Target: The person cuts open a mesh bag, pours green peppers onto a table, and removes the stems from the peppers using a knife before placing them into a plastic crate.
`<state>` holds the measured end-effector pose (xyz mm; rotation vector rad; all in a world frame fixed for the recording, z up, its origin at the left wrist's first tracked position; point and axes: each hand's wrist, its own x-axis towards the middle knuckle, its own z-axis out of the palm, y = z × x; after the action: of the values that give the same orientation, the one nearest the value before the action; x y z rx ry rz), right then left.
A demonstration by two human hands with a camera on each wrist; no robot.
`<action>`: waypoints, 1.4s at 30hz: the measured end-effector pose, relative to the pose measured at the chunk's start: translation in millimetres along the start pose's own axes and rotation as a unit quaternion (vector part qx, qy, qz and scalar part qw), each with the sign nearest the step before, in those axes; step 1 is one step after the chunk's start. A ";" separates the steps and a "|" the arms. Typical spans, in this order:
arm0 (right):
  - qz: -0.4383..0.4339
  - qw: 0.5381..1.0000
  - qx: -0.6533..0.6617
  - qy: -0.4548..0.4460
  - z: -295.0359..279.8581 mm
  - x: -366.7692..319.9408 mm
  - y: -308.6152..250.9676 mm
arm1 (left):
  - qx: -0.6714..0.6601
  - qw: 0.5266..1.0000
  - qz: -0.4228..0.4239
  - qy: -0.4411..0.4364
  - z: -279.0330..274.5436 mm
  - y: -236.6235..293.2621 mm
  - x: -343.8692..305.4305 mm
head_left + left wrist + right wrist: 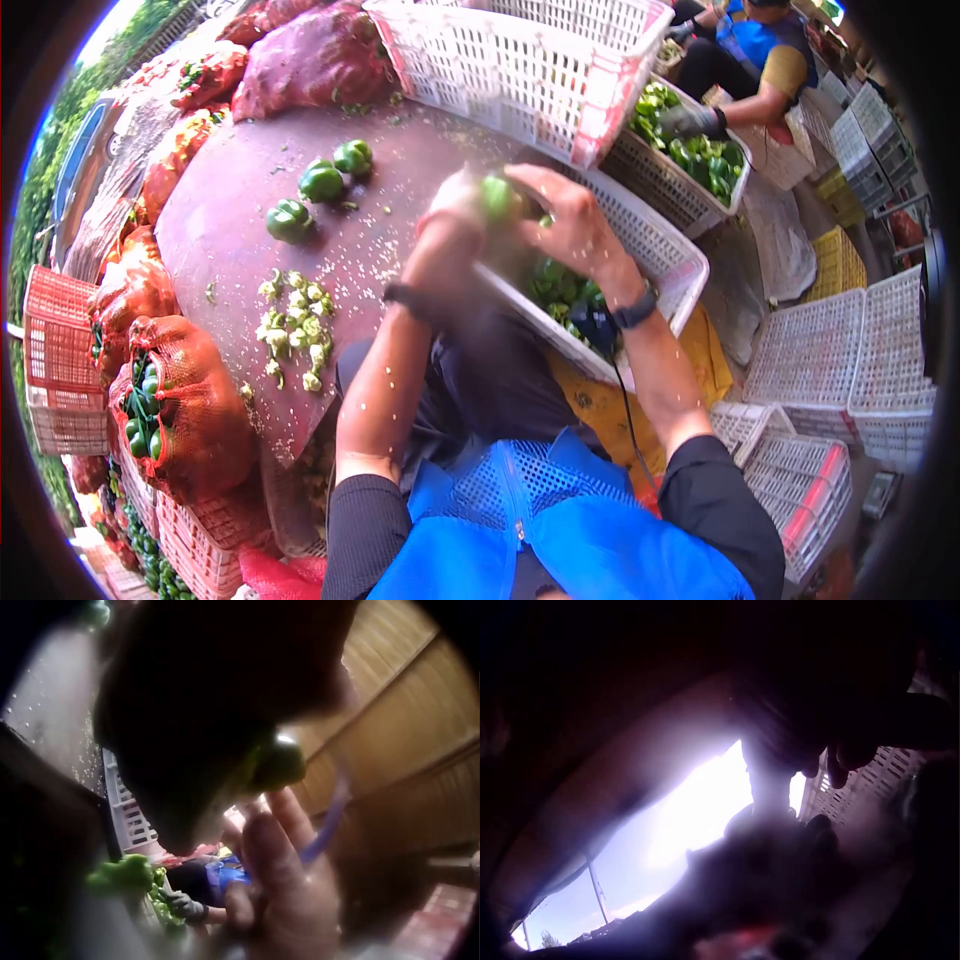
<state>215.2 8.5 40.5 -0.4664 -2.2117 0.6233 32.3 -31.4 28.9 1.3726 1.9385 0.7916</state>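
In the head view my left hand (455,205), blurred, grips a green pepper (495,198) above the edge between board and crate. My right hand (578,220) is just right of the pepper, fingers bent. The left wrist view shows the pepper (279,763) under my dark left hand (217,697), with the fingers of my right hand (289,877) close below it. A thin blue strip (327,825) runs beside those fingers; whether they hold it is unclear. The right wrist view is mostly dark. Below my hands, green peppers (555,285) lie in a white crate (685,275).
Several whole peppers (320,182) and a pile of pale green cores (298,325) lie on the board (220,230). A white crate (520,75) stands at its far side. Net sacks (190,420) line the left. Another person (765,45) works at a pepper crate, upper right.
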 end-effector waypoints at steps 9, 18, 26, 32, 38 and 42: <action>0.060 0.997 -0.030 0.027 5.7 -2.2 27.4 | 0.019 1.000 0.012 -0.010 -16.2 65.5 -29.9; 0.088 0.979 -0.086 0.162 21.0 7.2 22.8 | 0.045 0.993 -0.086 0.066 19.3 31.6 25.6; 0.230 0.935 -0.029 0.269 50.0 1.7 35.2 | -0.040 0.979 -0.199 -0.013 37.9 28.1 50.5; 0.400 0.855 0.106 0.312 64.7 13.8 44.2 | 0.450 0.883 0.064 -0.116 42.4 12.0 52.0; 0.299 0.896 0.059 0.322 61.0 -4.8 109.3 | -0.005 0.982 -0.162 0.095 45.0 3.2 50.3; 0.253 0.930 -0.090 0.251 21.7 1.1 80.6 | 0.175 0.980 0.090 0.001 69.8 -25.3 108.0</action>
<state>208.3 68.4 -17.3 -1.1781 -1.6606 0.4883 43.4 72.5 -50.0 1.7758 2.0430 0.5477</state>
